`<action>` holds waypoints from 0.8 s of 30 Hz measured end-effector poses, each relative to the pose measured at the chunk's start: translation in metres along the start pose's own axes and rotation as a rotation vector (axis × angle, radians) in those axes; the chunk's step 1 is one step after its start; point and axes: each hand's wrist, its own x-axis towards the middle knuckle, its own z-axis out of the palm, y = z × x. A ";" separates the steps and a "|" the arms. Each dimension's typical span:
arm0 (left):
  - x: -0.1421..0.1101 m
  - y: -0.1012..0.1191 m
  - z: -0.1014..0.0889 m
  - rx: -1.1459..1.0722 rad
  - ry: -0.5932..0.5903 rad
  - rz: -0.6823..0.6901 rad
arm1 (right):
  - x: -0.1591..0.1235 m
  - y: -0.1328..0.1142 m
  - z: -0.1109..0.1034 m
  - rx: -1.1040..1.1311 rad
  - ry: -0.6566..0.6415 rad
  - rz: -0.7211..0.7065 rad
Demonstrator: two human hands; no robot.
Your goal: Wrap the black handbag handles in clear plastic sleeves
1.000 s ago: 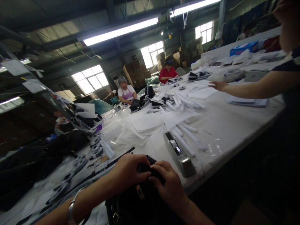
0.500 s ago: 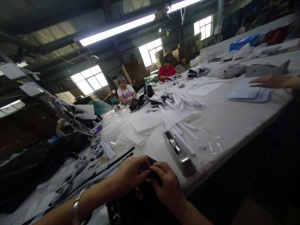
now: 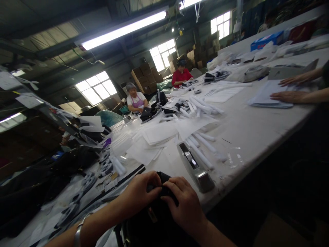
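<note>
Both my hands meet at the near edge of a long white table (image 3: 252,127). My left hand (image 3: 138,193) and my right hand (image 3: 183,204) are closed, fingertips pinched together on the top of a black bag (image 3: 156,219) that hangs half over the table's edge. A metal bracelet sits on my left wrist. A small tag shows on the bag between my hands. Just right of my right hand lies a grey metal tape dispenser (image 3: 196,168).
White paper sheets (image 3: 159,133) and white paper rolls (image 3: 200,151) cover the middle of the table. Black straps and rings (image 3: 102,168) lie at the left. Another person's hands (image 3: 290,89) rest on papers at the right. Two seated people work at the far end.
The view has drifted slightly. The other person's arms at the right pulled back onto the paper stack. My hands stay pinched on the black bag, barely shifted.
</note>
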 end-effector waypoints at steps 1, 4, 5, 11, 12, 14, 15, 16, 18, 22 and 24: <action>-0.001 0.002 0.001 -0.001 0.003 0.006 | 0.000 0.000 0.000 -0.002 -0.009 0.000; -0.003 0.005 0.002 0.006 0.000 0.015 | 0.000 -0.002 0.001 0.000 -0.037 0.012; -0.003 0.005 0.002 0.015 -0.003 0.013 | 0.000 -0.003 0.001 0.002 -0.041 0.020; -0.001 0.013 0.000 0.088 -0.027 0.018 | 0.002 -0.003 0.001 0.038 -0.053 0.014; -0.001 0.015 0.001 0.095 -0.033 0.027 | 0.002 -0.002 0.002 0.055 -0.049 0.007; 0.001 0.019 0.003 0.094 -0.035 0.048 | 0.003 -0.002 0.004 0.095 -0.038 0.002; 0.002 0.020 0.004 0.087 -0.035 0.057 | 0.003 -0.001 0.005 0.113 -0.034 0.007; 0.003 0.020 0.004 0.074 -0.037 0.063 | 0.003 -0.001 0.006 0.127 -0.030 0.016; 0.005 0.018 0.005 0.039 -0.047 0.059 | 0.002 -0.001 0.006 0.134 -0.026 0.040; 0.004 0.010 0.006 -0.040 -0.102 0.009 | 0.000 0.000 0.005 0.102 -0.036 0.046; 0.003 0.008 0.009 -0.043 -0.092 0.008 | -0.001 0.000 0.005 0.094 -0.048 0.028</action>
